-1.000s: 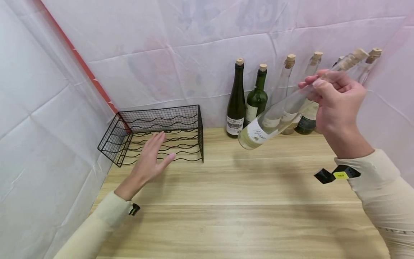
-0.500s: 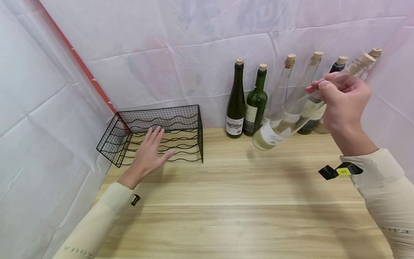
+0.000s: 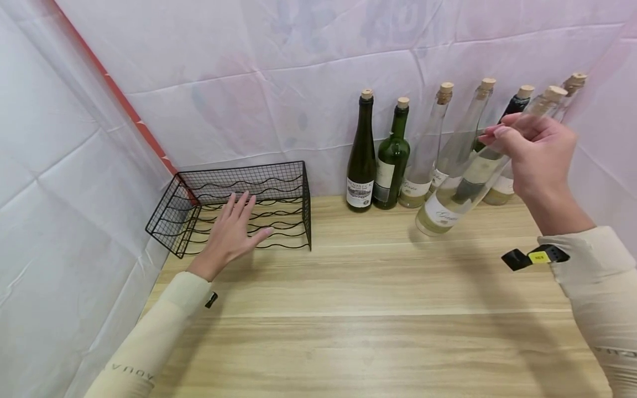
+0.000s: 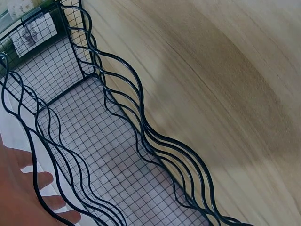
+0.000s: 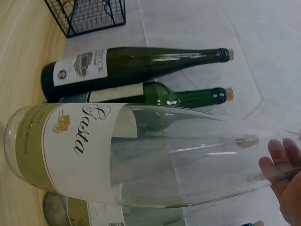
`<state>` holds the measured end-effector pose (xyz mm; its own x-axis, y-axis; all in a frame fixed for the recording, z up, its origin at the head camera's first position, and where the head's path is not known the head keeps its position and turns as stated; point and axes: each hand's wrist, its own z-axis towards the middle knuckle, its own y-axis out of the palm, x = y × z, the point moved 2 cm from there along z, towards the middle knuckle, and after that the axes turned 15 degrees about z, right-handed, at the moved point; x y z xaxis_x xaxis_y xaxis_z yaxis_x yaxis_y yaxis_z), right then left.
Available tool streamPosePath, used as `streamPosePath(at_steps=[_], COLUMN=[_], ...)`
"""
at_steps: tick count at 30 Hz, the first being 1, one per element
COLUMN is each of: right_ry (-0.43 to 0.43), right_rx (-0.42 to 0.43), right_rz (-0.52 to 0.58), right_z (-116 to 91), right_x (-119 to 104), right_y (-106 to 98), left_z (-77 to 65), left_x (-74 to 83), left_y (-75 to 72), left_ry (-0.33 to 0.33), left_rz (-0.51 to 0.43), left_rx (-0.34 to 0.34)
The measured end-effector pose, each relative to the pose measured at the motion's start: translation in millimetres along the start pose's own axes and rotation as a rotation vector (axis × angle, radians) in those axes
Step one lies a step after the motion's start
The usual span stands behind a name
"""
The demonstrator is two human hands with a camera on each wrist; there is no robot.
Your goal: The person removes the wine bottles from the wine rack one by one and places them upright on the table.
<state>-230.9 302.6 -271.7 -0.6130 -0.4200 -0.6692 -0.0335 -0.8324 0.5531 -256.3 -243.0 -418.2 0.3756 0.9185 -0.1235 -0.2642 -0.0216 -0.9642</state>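
My right hand grips a clear glass wine bottle by its neck. The bottle leans, with its corked top to the right and its base low over the table. A white and gold label faces the right wrist view, where the fingers wrap the neck. My left hand is spread, fingers straight, over the front of a black wire bottle rack. In the left wrist view the hand lies beside the rack's wavy wires, and no bottle lies inside the rack.
Along the back cloth wall stand a dark bottle, a green bottle, a clear bottle and several others, all corked. The wooden table stretches across the front. White cloth hangs on the left.
My right hand has moved a little right with the clear bottle, which now leans less. The left hand has shifted slightly forward over the rack.
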Motion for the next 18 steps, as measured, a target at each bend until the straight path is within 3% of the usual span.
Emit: streamPosePath(at_steps=[12, 18], right_ry=[0.093, 0.141], right_rx=[-0.019, -0.018], right_rz=[-0.182, -0.217], right_z=[12.7, 22.4], right_x=[-8.6, -11.1], right_y=[-28.4, -47.8], left_z=[0.8, 0.3], left_x=[-0.3, 0.5], left_y=[4.8, 8.8], left_ry=[0.025, 0.032], left_rz=[0.049, 0.093], left_rx=[0.000, -0.014])
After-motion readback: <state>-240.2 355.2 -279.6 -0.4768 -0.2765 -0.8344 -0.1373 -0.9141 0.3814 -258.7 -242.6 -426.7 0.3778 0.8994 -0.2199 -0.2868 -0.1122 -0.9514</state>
